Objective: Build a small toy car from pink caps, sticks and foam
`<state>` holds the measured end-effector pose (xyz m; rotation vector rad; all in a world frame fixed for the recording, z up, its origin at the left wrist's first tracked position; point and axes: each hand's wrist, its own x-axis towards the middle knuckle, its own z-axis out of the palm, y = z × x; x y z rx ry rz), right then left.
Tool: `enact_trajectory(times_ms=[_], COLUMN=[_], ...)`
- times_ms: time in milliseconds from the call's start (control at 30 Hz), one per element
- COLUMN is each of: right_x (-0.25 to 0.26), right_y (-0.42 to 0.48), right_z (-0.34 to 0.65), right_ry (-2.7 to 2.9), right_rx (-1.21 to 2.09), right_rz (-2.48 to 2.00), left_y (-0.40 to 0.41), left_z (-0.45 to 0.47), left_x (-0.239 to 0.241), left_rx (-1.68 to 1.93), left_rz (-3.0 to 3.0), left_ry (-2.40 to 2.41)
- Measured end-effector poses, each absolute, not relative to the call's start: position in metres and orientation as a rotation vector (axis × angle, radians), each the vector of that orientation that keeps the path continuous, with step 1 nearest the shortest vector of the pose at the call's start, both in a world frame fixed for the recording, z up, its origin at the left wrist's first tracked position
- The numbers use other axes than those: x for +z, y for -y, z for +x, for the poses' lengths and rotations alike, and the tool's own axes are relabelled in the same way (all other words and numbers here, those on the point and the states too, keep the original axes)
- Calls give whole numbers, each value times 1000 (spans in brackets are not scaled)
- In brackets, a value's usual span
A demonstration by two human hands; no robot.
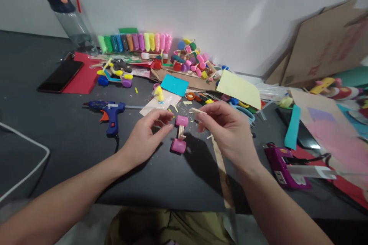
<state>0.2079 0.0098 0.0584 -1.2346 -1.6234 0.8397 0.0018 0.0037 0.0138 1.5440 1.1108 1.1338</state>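
Observation:
A small piece made of two pink bottle caps (180, 133) joined by wooden sticks stands on the dark table (71, 138) between my hands. My left hand (145, 138) hovers just left of it, fingers curled and apart, thumb and forefinger close to the upper cap, holding nothing that I can see. My right hand (227, 130) is to the right and pinches a short wooden stick (198, 110) between thumb and forefinger, its tip pointing left toward the caps.
A blue glue gun (110, 111) lies left of my hands, a purple device (283, 166) to the right. Behind are coloured paper sheets, several bottle caps, a cap-wheeled toy car (115, 73), clay tubes (135, 42), a phone (61, 75), a water bottle (70, 19), cardboard (324, 46).

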Motion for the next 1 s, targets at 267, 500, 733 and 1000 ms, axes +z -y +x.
enact_trajectory(times_ms=[267, 500, 733, 1000], right_x=[44, 29, 28, 22], right_y=[-19, -20, -15, -20], right_z=[239, 236, 231, 224], right_ry=[2249, 2334, 2284, 2324], right_rx=[345, 398, 349, 444], right_rz=[-1295, -1270, -1228, -1117], left_y=[-16, -23, -14, -18], left_z=[7, 14, 12, 14], left_x=[-3, -10, -5, -8], left_rx=[854, 752, 784, 868], left_rz=[2107, 2229, 2135, 1824], left_ry=[-1157, -1088, -1153, -1104])
